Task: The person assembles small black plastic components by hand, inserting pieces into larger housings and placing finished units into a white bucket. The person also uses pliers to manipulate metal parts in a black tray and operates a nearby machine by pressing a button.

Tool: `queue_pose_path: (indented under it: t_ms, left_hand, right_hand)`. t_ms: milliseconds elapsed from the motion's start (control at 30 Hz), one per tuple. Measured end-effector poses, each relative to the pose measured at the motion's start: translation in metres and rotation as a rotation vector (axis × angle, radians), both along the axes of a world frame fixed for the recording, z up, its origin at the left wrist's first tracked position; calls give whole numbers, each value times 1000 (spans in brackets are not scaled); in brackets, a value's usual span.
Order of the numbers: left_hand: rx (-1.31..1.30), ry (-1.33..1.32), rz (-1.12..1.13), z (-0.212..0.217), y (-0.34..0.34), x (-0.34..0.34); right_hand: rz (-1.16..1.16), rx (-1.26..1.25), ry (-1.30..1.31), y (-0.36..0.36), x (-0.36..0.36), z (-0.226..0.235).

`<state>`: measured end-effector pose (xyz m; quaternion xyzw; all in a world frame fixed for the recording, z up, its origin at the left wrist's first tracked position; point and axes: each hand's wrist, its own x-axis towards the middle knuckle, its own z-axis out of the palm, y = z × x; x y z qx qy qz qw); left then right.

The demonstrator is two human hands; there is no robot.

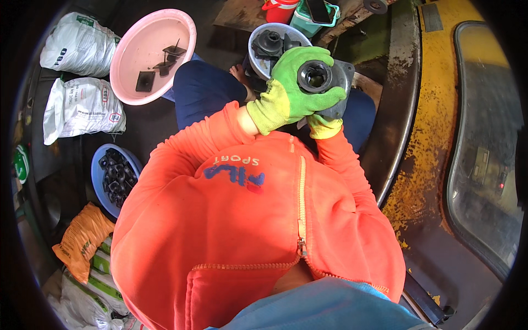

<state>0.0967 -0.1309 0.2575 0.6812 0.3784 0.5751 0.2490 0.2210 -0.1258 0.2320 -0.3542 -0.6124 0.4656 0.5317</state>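
My left hand [300, 88], in a green and yellow knitted work glove, is closed around a black moulded part. This black part [342, 74] has a thick round collar with an open bore, facing up, and a flat square-cornered flange. My right hand [324, 126], gloved the same way, is just beneath the part. Its fingers are hidden behind the part and my left hand. Beyond my hands, a pale blue-white bowl [254, 58] holds more black parts [269, 43]. To the left, a pink basin [118, 77] holds a few black square-based pieces [145, 81], some with thin stems.
White printed sacks [82, 107] lie at the left. Below them are a blue tub [99, 184] of small black parts and an orange sack [82, 239]. A red bucket [279, 12] and teal basket [308, 22] stand far off. A rusty yellow panel [432, 137] borders the right.
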Motion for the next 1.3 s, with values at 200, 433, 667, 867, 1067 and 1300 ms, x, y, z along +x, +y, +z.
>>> queue_pose_path:
  t_ms: [200,433,667,867,1067,1300]
  left_hand:
    - [-64,-85,-247,7,6,-14]
    - [-187,-115,-523,17,12,-26]
    - [-234,-118,-988,19,25,-38]
    - [-254,-150,-701,22,30,-41]
    - [35,-122,-240,21,10,-22]
    - [42,7,-386,27,9,-39]
  right_hand:
    - [165,237,-336,2,13,31]
    - [298,168,-588,-5,26,34]
    - [389,225,-432,-13,17,29]
    - [207,-176,13,-8,9,9]
    - [116,-111,310,-7,-2,1]
    - [175,392,-642,-2,11,49]
